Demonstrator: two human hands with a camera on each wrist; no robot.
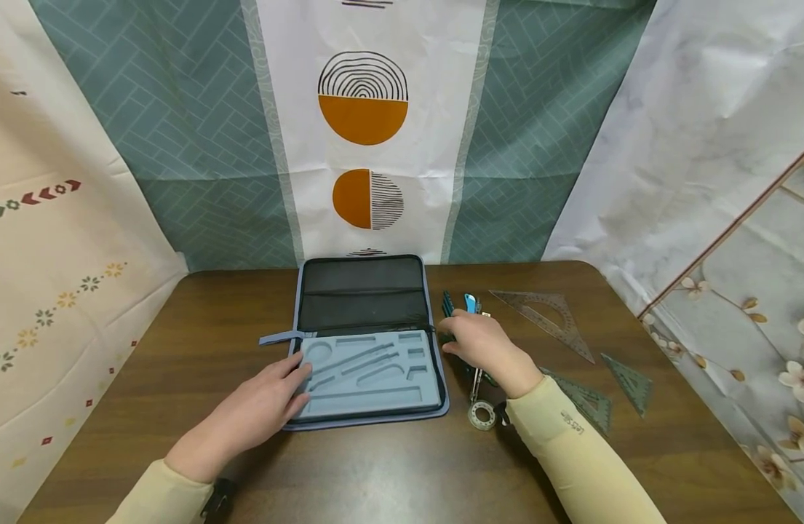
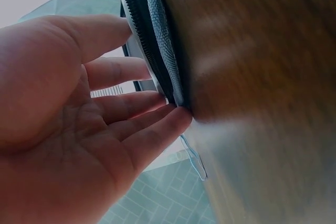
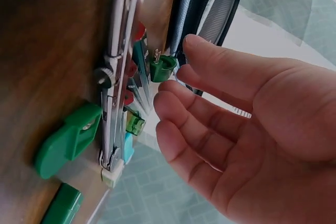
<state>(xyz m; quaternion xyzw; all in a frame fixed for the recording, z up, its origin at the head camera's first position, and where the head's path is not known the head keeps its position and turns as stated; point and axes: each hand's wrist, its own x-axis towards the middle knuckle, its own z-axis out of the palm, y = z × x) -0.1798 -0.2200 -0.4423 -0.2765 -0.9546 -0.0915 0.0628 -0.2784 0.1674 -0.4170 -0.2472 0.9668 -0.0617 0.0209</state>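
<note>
A zip case (image 1: 362,274) lies unfolded, with a pale blue moulded tray (image 1: 369,402) in its near half; the tray's shaped recesses show bare. My left hand (image 1: 260,407) touches the tray's left edge, and in the left wrist view its extended fingers rest along the zip edge (image 2: 137,22). Right of the case, my right hand (image 1: 483,342) hovers low over a group of drawing tools, fingers loosely bent. In the right wrist view, a small green piece (image 3: 163,68) sits just beyond the fingertips, and a metal compass (image 3: 113,93) lies beside the hand. Nothing shows within its grasp.
Farther right lie a large clear set square (image 1: 565,331) and green set squares (image 1: 588,400) (image 1: 631,382). A clear ring-shaped piece (image 1: 483,415) lies below the right hand. Green plastic parts (image 3: 68,140) are near the compass. A blue strap (image 1: 279,338) sticks out left of the case.
</note>
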